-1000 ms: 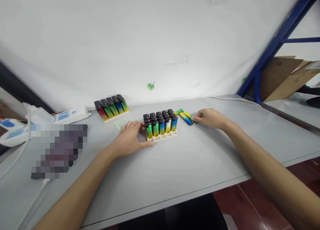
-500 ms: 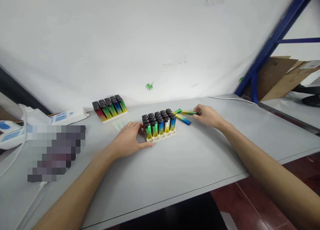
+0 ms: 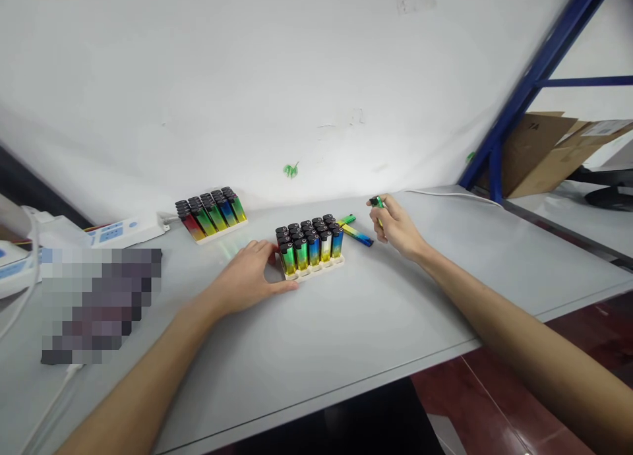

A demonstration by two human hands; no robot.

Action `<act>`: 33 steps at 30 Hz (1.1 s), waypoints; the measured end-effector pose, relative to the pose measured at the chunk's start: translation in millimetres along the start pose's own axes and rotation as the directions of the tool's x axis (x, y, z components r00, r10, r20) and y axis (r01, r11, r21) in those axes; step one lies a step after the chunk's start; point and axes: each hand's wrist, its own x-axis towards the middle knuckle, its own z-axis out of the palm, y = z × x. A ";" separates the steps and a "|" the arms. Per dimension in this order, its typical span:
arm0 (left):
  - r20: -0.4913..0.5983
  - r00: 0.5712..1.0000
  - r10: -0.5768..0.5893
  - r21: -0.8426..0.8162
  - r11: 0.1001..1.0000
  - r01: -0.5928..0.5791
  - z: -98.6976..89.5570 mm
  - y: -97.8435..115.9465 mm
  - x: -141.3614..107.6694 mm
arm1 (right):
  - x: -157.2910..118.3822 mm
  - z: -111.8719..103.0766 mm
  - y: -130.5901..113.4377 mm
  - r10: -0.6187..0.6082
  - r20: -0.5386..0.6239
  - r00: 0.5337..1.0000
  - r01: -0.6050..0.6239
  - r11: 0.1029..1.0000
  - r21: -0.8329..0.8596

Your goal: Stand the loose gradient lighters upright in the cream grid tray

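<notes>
My left hand (image 3: pixel 246 275) grips the left end of a white lighter rack (image 3: pixel 316 270), thumb along its front and fingers behind. Upright lighters with black tops and green, blue or silver bodies fading to yellow fill its rows. Raised off the table to the right, my right hand (image 3: pixel 399 229) is closed round a green-and-yellow lighter (image 3: pixel 376 202), its black top pointing up. Between the rack and that hand lie two loose lighters: a blue-and-yellow lighter (image 3: pixel 359 235) and a green lighter (image 3: pixel 348 221), partly hidden behind the rack.
A second rack (image 3: pixel 223 231) of lighters stands at the back left near the wall. Left of it are a white power strip (image 3: pixel 123 232) and a pixelated dark object (image 3: pixel 106 303) with a cable. A blue metal frame (image 3: pixel 496 168) and cardboard boxes (image 3: pixel 539 145) are at right.
My right hand has lifted the green-and-yellow lighter off the table and turned it from lying flat to upright. My left hand stays at the rack. The view has shifted slightly.
</notes>
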 end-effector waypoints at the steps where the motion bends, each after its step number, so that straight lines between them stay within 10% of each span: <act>1: 0.004 1.000 0.001 0.006 1.000 -0.001 0.0 0.2 -0.1 | -0.2 -0.4 -0.9 0.011 0.003 1.000 -0.010 1.000 -0.006; 33: 0.031 0.999 -0.011 0.080 0.997 0.009 1.2 -0.8 0.7 | -5.5 7.2 -2.7 0.093 0.222 0.971 -0.112 0.991 0.073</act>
